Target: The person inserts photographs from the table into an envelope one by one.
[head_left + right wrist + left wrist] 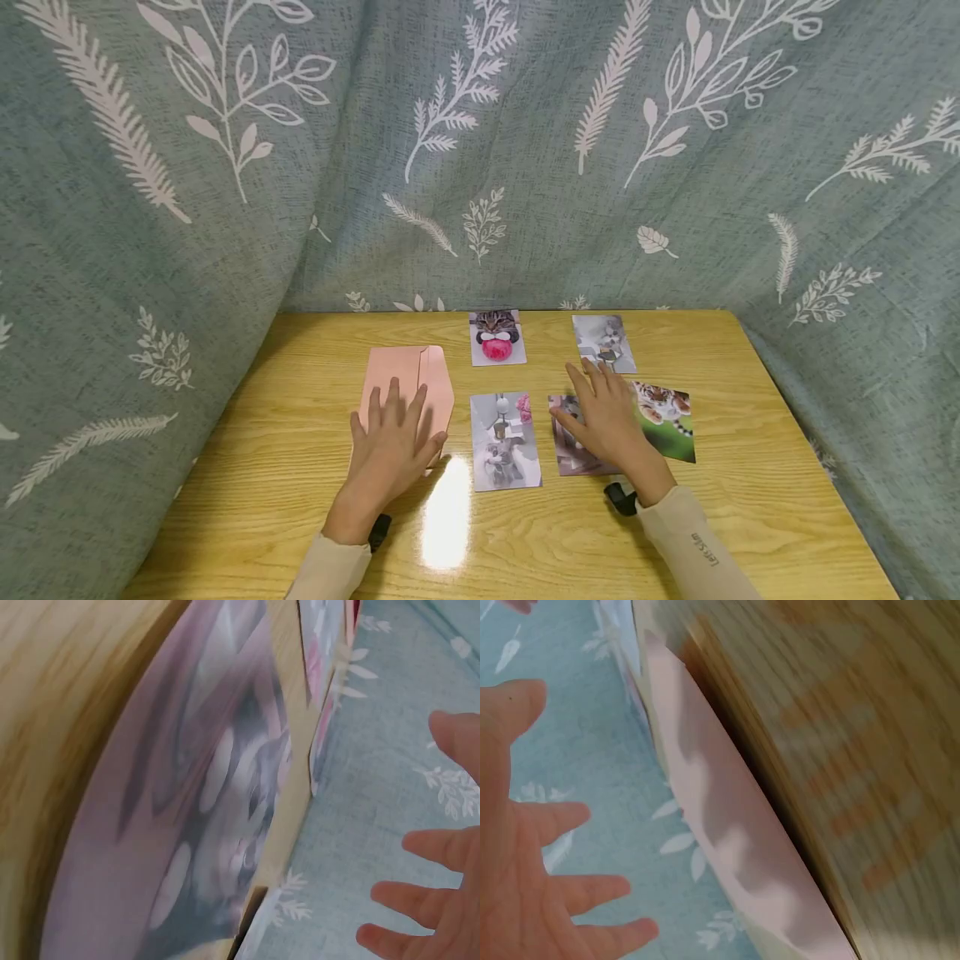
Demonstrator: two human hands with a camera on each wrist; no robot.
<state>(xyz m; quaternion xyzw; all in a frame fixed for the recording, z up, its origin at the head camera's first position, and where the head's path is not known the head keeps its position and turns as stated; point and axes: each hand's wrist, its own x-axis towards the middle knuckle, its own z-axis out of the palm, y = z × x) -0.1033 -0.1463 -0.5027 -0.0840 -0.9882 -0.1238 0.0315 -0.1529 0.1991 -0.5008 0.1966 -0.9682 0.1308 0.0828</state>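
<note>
My left hand (390, 446) is spread with straight fingers over a pink envelope (392, 371). In the left wrist view, the fingers hang above the envelope (720, 802), which carries their shadow. Over on the right, my right hand (606, 421) is spread too, palm down and holding nothing. Beneath it lies a mauve picture card (573, 460), partly hidden by the hand; a grey animal picture shows on this card (225, 817) in the right wrist view. A tiger card (667, 417) lies directly right of that hand. Just beyond the fingertips is a greyish picture card (606, 337).
A cat card with a pink flower (497, 337) lies at the table's back edge. Nearer, between the hands, is a pale grey card (506, 446). A green leaf-patterned curtain (525, 167) hangs behind and beside the wooden table (262, 500), which reflects a bright light patch.
</note>
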